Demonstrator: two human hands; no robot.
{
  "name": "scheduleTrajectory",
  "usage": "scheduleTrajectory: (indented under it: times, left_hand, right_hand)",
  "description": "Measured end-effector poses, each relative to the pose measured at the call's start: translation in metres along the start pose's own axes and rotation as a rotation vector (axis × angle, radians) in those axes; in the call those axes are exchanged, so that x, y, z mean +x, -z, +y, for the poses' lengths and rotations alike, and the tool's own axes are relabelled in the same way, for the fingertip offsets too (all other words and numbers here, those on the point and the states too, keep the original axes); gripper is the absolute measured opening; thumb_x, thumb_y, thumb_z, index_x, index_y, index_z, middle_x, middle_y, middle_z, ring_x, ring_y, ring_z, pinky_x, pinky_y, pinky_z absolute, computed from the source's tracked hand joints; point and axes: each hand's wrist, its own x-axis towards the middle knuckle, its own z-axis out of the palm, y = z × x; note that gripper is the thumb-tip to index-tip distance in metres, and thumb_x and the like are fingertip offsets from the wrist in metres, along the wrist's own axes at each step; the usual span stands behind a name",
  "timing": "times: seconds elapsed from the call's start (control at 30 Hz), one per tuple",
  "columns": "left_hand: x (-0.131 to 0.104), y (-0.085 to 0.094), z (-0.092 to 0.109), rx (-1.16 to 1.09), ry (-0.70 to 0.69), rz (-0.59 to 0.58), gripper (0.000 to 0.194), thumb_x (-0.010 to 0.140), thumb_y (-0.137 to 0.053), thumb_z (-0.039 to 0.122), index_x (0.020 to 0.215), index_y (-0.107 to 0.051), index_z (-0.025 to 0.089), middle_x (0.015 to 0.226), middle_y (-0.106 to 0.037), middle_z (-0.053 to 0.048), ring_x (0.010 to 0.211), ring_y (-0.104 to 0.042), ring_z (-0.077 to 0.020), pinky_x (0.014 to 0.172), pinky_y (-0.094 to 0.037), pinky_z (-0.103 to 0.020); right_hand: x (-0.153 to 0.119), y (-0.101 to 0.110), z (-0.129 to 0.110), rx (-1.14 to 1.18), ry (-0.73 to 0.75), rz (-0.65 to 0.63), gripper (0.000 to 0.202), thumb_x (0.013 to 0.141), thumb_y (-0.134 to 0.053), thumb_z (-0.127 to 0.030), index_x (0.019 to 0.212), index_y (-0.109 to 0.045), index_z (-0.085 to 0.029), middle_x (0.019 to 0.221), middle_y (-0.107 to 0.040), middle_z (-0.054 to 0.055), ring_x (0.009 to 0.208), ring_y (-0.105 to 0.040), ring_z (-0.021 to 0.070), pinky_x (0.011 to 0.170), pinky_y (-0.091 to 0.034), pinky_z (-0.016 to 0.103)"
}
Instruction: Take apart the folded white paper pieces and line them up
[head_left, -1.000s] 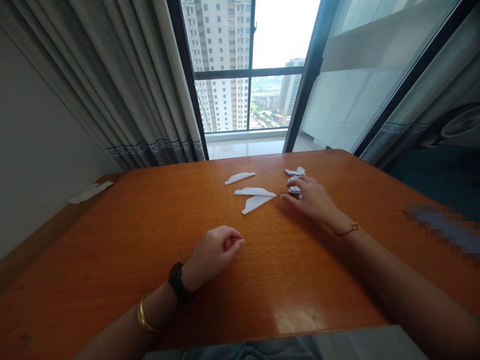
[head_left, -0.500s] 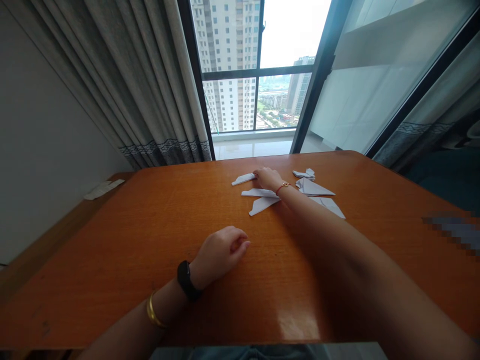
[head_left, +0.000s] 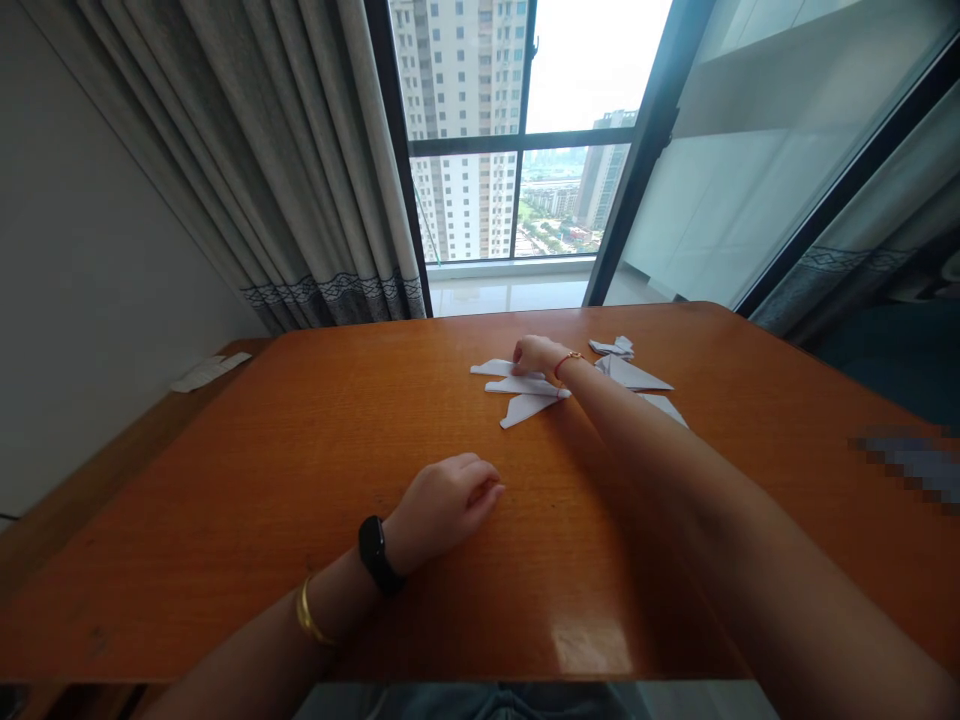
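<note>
white paper under the right hand, whose grip is unclear, needs light handling, the left hand curled loosely closed.

Daylight came through window ahead; sky burned out near-white. Room side dim: wall and left curtain sat grey, right margin sank near-dark. Soft shadow fell on table beside right arm. Pale glare shone near table's front edge. Papers read bright, edges fairly crisp. Wide lens stretched edges; window uprights leaned. Right arm looked soft toward bottom corner. Pixelated block masked spot at right edge.
</note>
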Motion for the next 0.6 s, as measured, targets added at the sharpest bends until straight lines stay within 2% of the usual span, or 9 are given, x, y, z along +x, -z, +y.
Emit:
scheduleTrajectory:
  times: [0.13,0.27,0.37,0.47,0.6]
  left_hand:
    - [0.000,0.000,0.000,0.003,-0.003,0.003,0.017,0.092,-0.048,0.026,0.093,-0.063,0.018,0.083,-0.062,-0.004,0.074,-0.057,-0.0157,0.067,-0.043,-0.025]
    - [-0.001,0.000,0.000,0.013,-0.009,-0.005,0.017,0.092,-0.049,0.026,0.092,-0.063,0.018,0.082,-0.062,-0.003,0.073,-0.056,-0.0155,0.066,-0.042,-0.025]
    - [-0.001,-0.001,0.000,0.017,-0.025,-0.012,0.017,0.092,-0.049,0.026,0.092,-0.064,0.018,0.082,-0.062,-0.003,0.074,-0.056,-0.0157,0.066,-0.042,-0.025]
    - [-0.001,-0.001,0.001,0.022,-0.036,-0.022,0.016,0.091,-0.050,0.026,0.092,-0.064,0.018,0.083,-0.062,-0.003,0.075,-0.057,-0.0158,0.067,-0.042,-0.025]
    - [-0.001,0.000,0.002,0.034,-0.041,-0.025,0.016,0.091,-0.050,0.026,0.092,-0.063,0.018,0.083,-0.062,-0.003,0.075,-0.057,-0.0158,0.068,-0.042,-0.025]
  right_hand:
    - [-0.002,0.004,0.009,0.103,0.028,-0.052,0.042,0.067,-0.079,-0.034,0.103,-0.069,-0.014,0.089,-0.071,0.011,0.080,-0.065,0.0247,0.070,-0.050,0.030]
    - [-0.008,0.023,0.022,0.191,0.066,-0.069,0.053,0.072,-0.076,-0.037,0.118,-0.061,-0.015,0.095,-0.070,0.008,0.078,-0.063,0.0179,0.068,-0.050,0.024]
    - [-0.017,0.033,0.027,0.204,0.078,-0.173,0.051,0.070,-0.077,-0.039,0.115,-0.064,-0.019,0.088,-0.070,0.005,0.072,-0.062,0.0144,0.067,-0.049,0.024]
    - [-0.024,0.027,0.022,0.147,0.048,-0.272,0.047,0.061,-0.083,-0.038,0.100,-0.072,-0.014,0.076,-0.068,0.005,0.067,-0.063,0.0175,0.063,-0.049,0.027]
    - [-0.029,0.007,0.010,0.067,0.022,-0.285,0.050,0.052,-0.086,-0.035,0.091,-0.073,-0.008,0.077,-0.069,0.008,0.073,-0.064,0.0236,0.064,-0.049,0.030]
